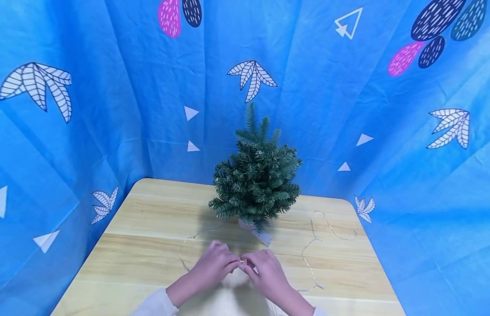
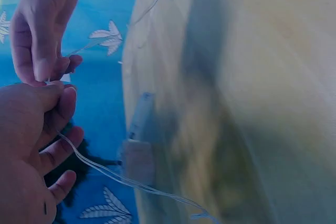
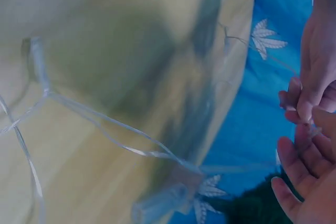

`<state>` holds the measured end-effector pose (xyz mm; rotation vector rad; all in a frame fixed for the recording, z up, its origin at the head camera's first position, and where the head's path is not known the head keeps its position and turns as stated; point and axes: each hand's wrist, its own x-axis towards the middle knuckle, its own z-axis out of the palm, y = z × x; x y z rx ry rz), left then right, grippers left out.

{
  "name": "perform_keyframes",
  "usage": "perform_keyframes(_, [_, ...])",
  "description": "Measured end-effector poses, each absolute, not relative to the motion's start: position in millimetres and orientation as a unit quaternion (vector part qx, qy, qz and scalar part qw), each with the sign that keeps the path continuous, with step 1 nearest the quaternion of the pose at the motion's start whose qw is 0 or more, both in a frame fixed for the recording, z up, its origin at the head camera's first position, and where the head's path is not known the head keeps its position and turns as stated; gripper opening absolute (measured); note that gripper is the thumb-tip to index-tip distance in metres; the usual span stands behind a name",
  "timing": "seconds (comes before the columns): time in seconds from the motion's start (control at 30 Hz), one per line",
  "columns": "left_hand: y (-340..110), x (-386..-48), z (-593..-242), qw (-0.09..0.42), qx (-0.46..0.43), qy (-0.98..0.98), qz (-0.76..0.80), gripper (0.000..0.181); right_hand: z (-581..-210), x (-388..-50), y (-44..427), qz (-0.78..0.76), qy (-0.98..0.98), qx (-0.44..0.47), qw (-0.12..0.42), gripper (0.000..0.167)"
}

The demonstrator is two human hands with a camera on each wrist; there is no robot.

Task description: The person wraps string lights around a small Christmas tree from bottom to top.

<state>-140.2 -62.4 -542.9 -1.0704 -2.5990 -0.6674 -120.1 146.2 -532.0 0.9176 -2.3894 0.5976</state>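
A thin clear string of lights [image 1: 307, 262] runs loosely over the wooden table on both sides of the hands. At the front middle, my left hand [image 1: 214, 267] and right hand [image 1: 265, 271] meet, their fingertips nearly touching. Each hand pinches the thin wire between thumb and forefinger; the exact spot is small and partly hidden by the fingers. Strands of the wire [image 2: 128, 182] trail from the left hand in the left wrist view. A small clear bulb [image 3: 38, 59] branches off the wire in the right wrist view.
A small green artificial Christmas tree [image 1: 257, 182] stands upright behind the hands on a pale base [image 1: 246, 224]. A whitish flat piece [image 1: 262, 237] lies before it. Blue patterned cloth [image 1: 170, 87] hangs around the wooden table [image 1: 150, 245].
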Motion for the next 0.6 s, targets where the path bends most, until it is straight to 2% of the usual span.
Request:
perform_keyframes(0.17, [-63,-143,-526,0.101,-0.351,-0.899,-0.241,0.016,-517,-130,154,0.195,-0.862,0.353,0.307,0.012])
perform_keyframes(0.6, [-97,-148,-500,0.1,-0.285,-0.904,-0.302,0.012,-472,-147,201,0.2,-0.869,0.288,0.349,0.012])
